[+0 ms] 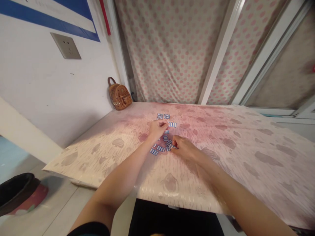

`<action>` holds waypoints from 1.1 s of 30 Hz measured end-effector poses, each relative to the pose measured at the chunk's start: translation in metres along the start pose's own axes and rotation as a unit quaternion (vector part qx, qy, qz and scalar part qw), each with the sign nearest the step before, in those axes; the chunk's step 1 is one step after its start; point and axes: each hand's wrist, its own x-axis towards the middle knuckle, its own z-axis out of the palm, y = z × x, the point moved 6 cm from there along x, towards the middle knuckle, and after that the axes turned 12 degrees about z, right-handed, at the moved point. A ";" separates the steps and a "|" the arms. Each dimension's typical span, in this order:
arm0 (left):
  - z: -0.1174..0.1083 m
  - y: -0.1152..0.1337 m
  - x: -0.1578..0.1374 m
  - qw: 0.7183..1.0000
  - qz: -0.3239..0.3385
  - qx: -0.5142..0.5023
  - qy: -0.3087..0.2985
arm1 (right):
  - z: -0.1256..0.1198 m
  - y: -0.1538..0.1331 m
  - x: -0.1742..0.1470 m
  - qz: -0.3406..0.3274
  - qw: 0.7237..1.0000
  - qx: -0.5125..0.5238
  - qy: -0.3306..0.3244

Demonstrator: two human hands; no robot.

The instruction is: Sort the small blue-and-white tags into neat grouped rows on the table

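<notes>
Small flat pieces with blue and white stripes lie on the table; their exact kind is too small to tell. My left hand [158, 127] is closed in a pinch at the left end of a striped strip [173, 125]. Beyond it, a group of striped pieces [166, 116] sits in short rows, partly hidden by that hand. My right hand [183, 146] is lower and to the right, its fingers curled and pressed together on a piece at the edge of a loose, scattered cluster [160, 148]. One small piece [167, 131] lies between the two hands.
A patterned cloth covers the table [246, 147]. A small brown backpack [120, 95] stands at the back left corner against the wall. Behind the table hangs a dotted curtain [172, 49]. A dark-rimmed bin [22, 193] is on the floor at left.
</notes>
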 end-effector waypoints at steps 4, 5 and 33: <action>-0.001 -0.003 0.001 1.000 0.001 0.001 0.000 | -0.004 0.006 0.003 0.031 0.999 0.035 -0.014; -0.001 -0.003 0.001 1.000 0.003 0.004 0.000 | -0.008 0.010 0.004 0.048 0.998 0.041 -0.009; 0.024 -0.003 -0.014 0.997 0.001 -0.041 -0.059 | -0.075 0.014 -0.003 0.098 0.970 0.061 0.214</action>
